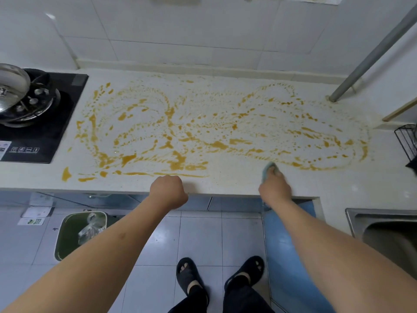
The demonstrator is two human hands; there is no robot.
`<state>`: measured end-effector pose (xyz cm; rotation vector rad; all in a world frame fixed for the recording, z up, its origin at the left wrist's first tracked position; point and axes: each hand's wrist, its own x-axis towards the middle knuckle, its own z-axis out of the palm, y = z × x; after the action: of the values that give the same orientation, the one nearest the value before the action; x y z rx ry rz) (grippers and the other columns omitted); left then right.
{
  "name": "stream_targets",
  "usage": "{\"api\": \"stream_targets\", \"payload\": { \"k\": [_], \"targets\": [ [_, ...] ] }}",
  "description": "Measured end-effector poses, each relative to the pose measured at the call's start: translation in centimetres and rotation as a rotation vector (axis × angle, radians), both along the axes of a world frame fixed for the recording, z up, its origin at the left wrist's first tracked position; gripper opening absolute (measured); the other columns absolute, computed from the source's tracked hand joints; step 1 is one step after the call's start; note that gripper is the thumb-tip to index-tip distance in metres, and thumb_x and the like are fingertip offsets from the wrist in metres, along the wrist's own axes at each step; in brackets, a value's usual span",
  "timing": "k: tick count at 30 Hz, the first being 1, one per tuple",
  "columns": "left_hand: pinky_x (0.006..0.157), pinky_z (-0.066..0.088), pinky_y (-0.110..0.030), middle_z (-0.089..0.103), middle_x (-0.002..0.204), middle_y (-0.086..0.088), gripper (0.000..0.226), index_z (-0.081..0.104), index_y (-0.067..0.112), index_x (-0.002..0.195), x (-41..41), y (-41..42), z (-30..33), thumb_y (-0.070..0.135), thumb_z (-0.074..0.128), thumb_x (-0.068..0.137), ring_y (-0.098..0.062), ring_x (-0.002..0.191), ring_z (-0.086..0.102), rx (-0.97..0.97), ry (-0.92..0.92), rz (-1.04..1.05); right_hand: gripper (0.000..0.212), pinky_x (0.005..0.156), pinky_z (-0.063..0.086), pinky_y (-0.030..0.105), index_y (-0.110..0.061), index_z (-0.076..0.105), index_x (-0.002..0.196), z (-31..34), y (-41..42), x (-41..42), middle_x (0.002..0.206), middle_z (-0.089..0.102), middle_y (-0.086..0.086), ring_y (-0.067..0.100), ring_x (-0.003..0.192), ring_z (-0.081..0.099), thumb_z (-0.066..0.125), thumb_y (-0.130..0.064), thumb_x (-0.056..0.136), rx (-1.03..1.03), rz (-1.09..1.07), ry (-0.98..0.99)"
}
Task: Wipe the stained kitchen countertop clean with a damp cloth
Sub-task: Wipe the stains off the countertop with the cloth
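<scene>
The pale speckled countertop (237, 179) is covered with wide swirls of an orange-brown stain (178, 141) from beside the stove to the right end. My right hand (274, 186) grips a light blue-green cloth (268, 169) and presses it on the counter near the front edge, just below the stain's lower right loop. My left hand (168, 192) is curled into a fist holding nothing, over the counter's front edge at the middle. Most of the cloth is hidden under my fingers.
A black gas stove (45, 123) with a steel pot (11, 91) sits at the left. A metal pole (365, 59) stands at the back right, a wire rack (406, 141) at the right edge, a steel sink (383, 229) lower right. A green bin (67, 236) stands on the floor.
</scene>
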<state>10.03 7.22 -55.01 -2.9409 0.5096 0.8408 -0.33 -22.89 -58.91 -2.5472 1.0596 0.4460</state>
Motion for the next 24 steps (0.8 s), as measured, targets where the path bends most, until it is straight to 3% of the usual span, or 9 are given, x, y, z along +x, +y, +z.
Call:
{"api": "stream_targets", "payload": {
  "k": [3, 7, 10, 12, 14, 16, 18, 21, 24],
  "targets": [
    [0.053, 0.040, -0.027, 0.055, 0.071, -0.003, 0.008, 0.051, 0.014, 0.069, -0.1, 0.5, -0.2, 0.014, 0.052, 0.077, -0.019, 0.068, 0.050, 0.007, 0.022, -0.036, 0.082, 0.100, 0.049, 0.040, -0.015, 0.011, 0.163, -0.2, 5.8, 3.0, 0.163, 0.027, 0.010, 0.034, 0.133, 0.048, 0.054, -0.014, 0.092, 0.051, 0.146, -0.054],
    [0.070, 0.042, -0.030, 0.051, 0.085, -0.002, 0.004, 0.053, 0.014, 0.085, -0.7, 1.1, -0.7, 0.016, 0.052, 0.082, -0.026, 0.093, 0.047, -0.001, 0.032, -0.062, 0.086, 0.097, 0.050, 0.039, -0.012, 0.008, 0.163, -0.8, 11.9, 6.4, 0.165, 0.024, 0.009, 0.031, 0.136, 0.046, 0.058, -0.017, 0.093, 0.082, 0.327, -0.041],
    [0.078, 0.044, -0.031, 0.057, 0.098, -0.006, 0.021, 0.060, 0.011, 0.101, -0.7, 1.4, -0.7, 0.017, 0.052, 0.083, -0.028, 0.100, 0.047, -0.014, 0.028, -0.072, 0.087, 0.094, 0.050, 0.038, -0.012, 0.008, 0.162, -1.3, 13.6, 6.7, 0.165, 0.024, 0.008, 0.030, 0.137, 0.045, 0.060, -0.020, 0.092, 0.070, 0.436, -0.027],
    [0.078, 0.042, -0.031, 0.055, 0.095, -0.007, 0.016, 0.059, 0.010, 0.096, -0.8, 1.4, -0.7, 0.016, 0.051, 0.083, -0.029, 0.098, 0.047, -0.017, 0.038, -0.075, 0.087, 0.095, 0.050, 0.039, -0.012, 0.009, 0.162, -1.5, 13.2, 5.8, 0.164, 0.026, 0.009, 0.029, 0.136, 0.045, 0.061, -0.021, 0.094, 0.053, 0.459, -0.010],
    [0.079, 0.037, -0.032, 0.051, 0.091, -0.006, 0.009, 0.052, 0.012, 0.085, -1.1, 0.9, -1.0, 0.021, 0.051, 0.087, -0.027, 0.091, 0.046, 0.031, 0.020, -0.104, 0.085, 0.095, 0.050, 0.040, -0.010, 0.007, 0.162, -1.5, 11.8, 4.7, 0.162, 0.027, 0.012, 0.031, 0.135, 0.046, 0.060, -0.022, 0.096, 0.029, 0.407, 0.002],
    [0.081, 0.036, -0.035, 0.056, 0.100, -0.011, 0.026, 0.050, 0.014, 0.079, -1.6, 0.1, -1.5, 0.035, 0.051, 0.094, -0.028, 0.092, 0.047, 0.101, -0.005, -0.133, 0.084, 0.097, 0.050, 0.040, -0.009, 0.004, 0.162, -1.4, 9.8, 3.4, 0.162, 0.025, 0.014, 0.032, 0.135, 0.046, 0.057, -0.021, 0.098, 0.017, 0.333, 0.006],
    [0.087, 0.039, -0.039, 0.062, 0.111, -0.018, 0.044, 0.055, 0.011, 0.084, -1.9, -0.9, -2.2, 0.052, 0.048, 0.097, -0.034, 0.105, 0.051, 0.130, -0.027, -0.147, 0.084, 0.099, 0.049, 0.042, -0.009, 0.004, 0.162, -1.2, 7.1, 2.0, 0.163, 0.023, 0.014, 0.033, 0.136, 0.045, 0.057, -0.022, 0.098, -0.003, 0.283, 0.011],
    [0.097, 0.044, -0.044, 0.068, 0.101, -0.012, 0.060, 0.059, 0.014, 0.089, -1.7, -1.8, -2.9, 0.072, 0.043, 0.094, -0.036, 0.109, 0.056, 0.141, -0.061, -0.170, 0.084, 0.097, 0.050, 0.043, -0.011, 0.005, 0.162, -0.9, 2.3, 0.0, 0.161, 0.024, 0.015, 0.035, 0.132, 0.048, 0.057, -0.023, 0.098, -0.045, 0.193, 0.031],
    [0.093, 0.049, -0.045, 0.064, 0.089, -0.007, 0.061, 0.057, 0.016, 0.086, -1.3, -2.6, -3.0, 0.076, 0.044, 0.091, -0.035, 0.101, 0.062, 0.088, -0.052, -0.109, 0.081, 0.095, 0.050, 0.044, -0.008, 0.007, 0.162, -0.6, -1.6, -1.6, 0.161, 0.025, 0.018, 0.039, 0.128, 0.051, 0.056, -0.022, 0.099, -0.072, 0.056, 0.047]
  ]
}}
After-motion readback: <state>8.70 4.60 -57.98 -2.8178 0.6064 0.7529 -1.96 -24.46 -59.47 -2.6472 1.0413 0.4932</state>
